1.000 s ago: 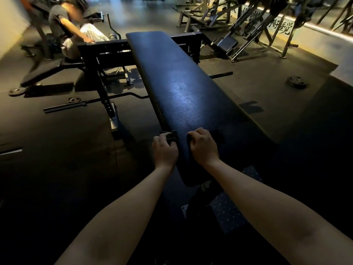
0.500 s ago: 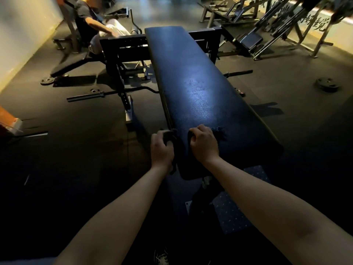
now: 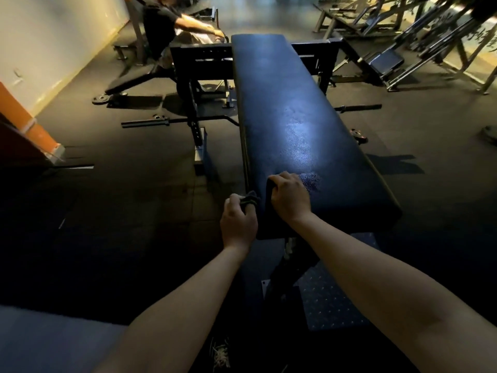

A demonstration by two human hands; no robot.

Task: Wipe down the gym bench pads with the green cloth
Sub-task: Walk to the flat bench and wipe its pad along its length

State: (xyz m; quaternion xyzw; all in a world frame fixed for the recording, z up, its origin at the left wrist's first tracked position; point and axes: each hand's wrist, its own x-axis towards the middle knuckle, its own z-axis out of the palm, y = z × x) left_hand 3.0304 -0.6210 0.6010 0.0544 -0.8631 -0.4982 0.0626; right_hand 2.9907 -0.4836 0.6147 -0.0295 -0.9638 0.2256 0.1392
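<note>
No text can be read. Dark characters (image 3: 477, 36) stand on the pale wall (image 3: 485, 53) at the far right, behind machine frames (image 3: 430, 41), but they are blurred and half hidden, so no word or number can be made out
</note>
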